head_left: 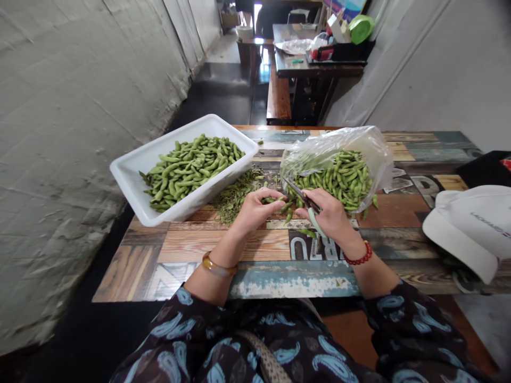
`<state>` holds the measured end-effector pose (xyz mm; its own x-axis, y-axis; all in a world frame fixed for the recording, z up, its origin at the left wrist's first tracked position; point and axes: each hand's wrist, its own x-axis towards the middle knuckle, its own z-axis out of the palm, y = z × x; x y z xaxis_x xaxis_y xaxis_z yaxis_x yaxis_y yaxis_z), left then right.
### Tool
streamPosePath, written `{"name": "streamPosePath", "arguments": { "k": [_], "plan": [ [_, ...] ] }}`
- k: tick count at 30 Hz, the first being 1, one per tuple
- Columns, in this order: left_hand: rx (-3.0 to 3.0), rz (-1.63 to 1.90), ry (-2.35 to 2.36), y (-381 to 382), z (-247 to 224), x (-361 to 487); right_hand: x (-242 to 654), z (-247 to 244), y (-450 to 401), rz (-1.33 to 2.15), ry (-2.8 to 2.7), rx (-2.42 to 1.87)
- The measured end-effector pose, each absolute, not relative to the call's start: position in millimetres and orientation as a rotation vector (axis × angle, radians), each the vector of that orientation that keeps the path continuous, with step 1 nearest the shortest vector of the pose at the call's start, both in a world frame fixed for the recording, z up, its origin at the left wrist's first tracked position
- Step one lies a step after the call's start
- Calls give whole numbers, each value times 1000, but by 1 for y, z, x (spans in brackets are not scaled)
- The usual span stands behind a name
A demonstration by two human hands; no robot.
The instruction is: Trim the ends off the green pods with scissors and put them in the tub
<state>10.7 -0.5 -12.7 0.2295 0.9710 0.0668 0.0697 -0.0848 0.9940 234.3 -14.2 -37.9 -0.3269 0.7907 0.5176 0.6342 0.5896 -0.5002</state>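
Observation:
My left hand point(261, 207) pinches a green edamame pod between thumb and fingers, over the middle of the table. In my right hand point(329, 213) is a pair of scissors point(318, 223) with pale green handles, its blades pointing up and left toward the pods. A few loose edamame pods point(289, 214) lie between the two hands. Just beyond my right hand, a clear plastic bag point(377, 154) lies open with many pods point(349, 178) spilling inside it. To the left stands a white plastic tub point(131, 159) holding a heap of pods point(191, 170).
Beside the tub is a pile of green trimmings point(233, 202). A white cap point(471, 223) sits at the table's right end, near a black object point(485, 167). The patchwork-patterned table point(223, 244) stands near a wall point(80, 106); behind are a bench point(278, 96) and another table point(291, 64).

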Motion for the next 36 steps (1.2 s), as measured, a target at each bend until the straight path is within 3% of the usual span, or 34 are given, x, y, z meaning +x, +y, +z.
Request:
{"name": "streamPosePath", "arguments": {
  "k": [12, 36],
  "plan": [
    [780, 1112, 999, -2, -11, 20, 229, -36, -19, 258, -2061, -1100],
    [570, 1027, 668, -12, -12, 31, 221, -32, -21, 273, -2161, -1069]
  ]
}}
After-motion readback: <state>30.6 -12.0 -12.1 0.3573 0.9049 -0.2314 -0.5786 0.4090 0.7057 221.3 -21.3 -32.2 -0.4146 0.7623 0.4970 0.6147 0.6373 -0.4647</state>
